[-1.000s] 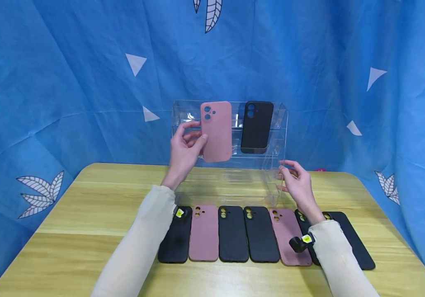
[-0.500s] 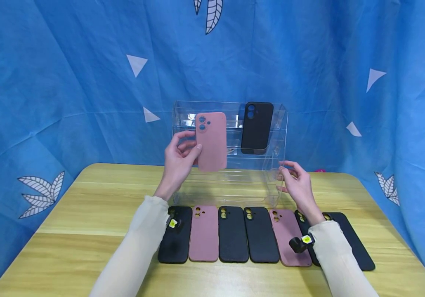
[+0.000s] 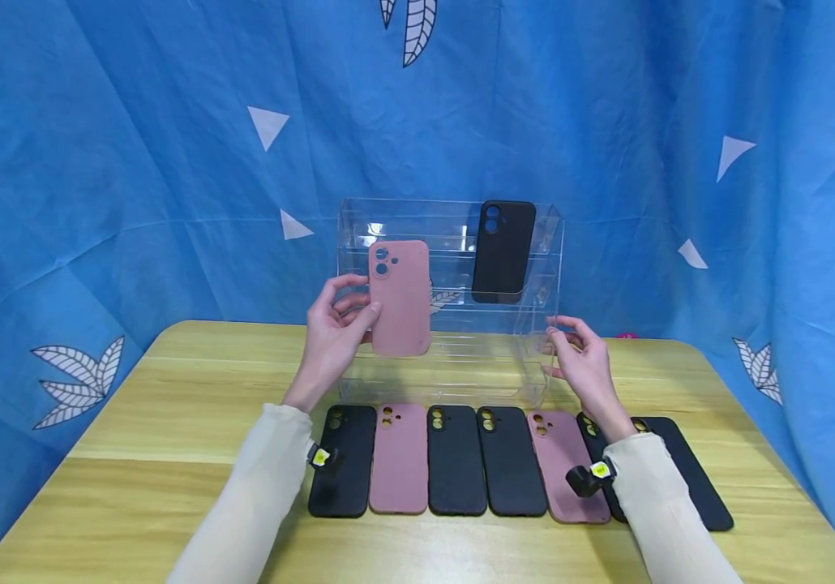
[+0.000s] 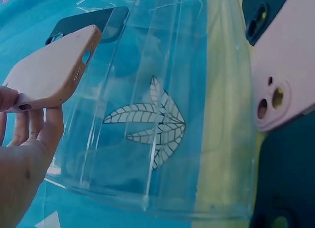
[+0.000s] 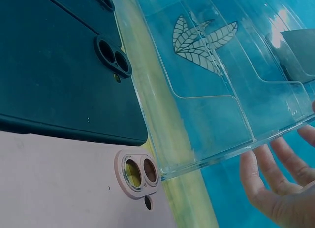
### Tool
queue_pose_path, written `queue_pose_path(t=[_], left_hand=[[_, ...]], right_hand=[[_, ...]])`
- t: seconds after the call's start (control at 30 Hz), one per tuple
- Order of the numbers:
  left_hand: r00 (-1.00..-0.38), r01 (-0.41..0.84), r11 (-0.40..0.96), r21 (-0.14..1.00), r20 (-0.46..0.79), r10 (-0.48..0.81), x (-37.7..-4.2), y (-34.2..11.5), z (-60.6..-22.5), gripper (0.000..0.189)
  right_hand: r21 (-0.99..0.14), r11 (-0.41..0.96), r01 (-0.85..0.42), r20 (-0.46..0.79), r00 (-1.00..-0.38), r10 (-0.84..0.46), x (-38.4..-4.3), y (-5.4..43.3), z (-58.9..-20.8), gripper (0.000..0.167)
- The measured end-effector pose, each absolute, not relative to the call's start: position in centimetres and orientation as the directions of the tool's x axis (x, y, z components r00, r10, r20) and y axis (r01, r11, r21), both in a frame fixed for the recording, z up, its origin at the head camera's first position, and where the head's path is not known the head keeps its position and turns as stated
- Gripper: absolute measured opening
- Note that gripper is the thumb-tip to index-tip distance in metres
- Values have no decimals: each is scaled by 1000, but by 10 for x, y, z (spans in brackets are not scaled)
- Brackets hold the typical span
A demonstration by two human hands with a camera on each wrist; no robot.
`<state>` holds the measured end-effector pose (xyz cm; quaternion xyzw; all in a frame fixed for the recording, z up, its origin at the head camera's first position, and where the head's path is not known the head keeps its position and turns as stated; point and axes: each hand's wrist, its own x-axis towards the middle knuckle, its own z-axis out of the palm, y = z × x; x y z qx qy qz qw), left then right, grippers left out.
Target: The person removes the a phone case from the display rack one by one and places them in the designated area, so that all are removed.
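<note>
My left hand [image 3: 335, 328] holds a pink phone case [image 3: 400, 298] by its left edge, thumb on the back face and fingers behind. The case is upright in front of the clear acrylic display stand [image 3: 454, 389], overlapping its left part in the head view. In the left wrist view the pink case [image 4: 54, 70] shows its bottom edge with port holes. A black phone case [image 3: 503, 251] leans in the stand's upper right. My right hand [image 3: 584, 357] is at the stand's right side, its extended, spread fingers [image 5: 268, 169] against the outer side panel.
Several black and pink phone cases lie in a row before the stand, among them a pink case [image 3: 399, 462] and a black case [image 3: 456, 462]. They rest on the wooden table [image 3: 133, 454]. A blue curtain [image 3: 169, 162] hangs behind.
My left hand has moved the pink case down and to the left, away from the stand's upper row. The right hand and the black case in the stand stay put.
</note>
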<state>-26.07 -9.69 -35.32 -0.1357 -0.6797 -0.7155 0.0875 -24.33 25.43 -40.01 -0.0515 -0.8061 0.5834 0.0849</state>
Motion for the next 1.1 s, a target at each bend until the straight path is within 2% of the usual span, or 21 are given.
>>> queue_pose_path(t=[0.63,1.1], left_hand=[[-964,236,-80,969,243,108,-238,-124,-367,40],[-965,236,-18,972,237,117,-222,-154,-380,42]], right_hand=[[-948,319,-6,68,-981,183,-243,254,-399,49],[-950,313,-1,62,-981,185,-243,253,-398,49]])
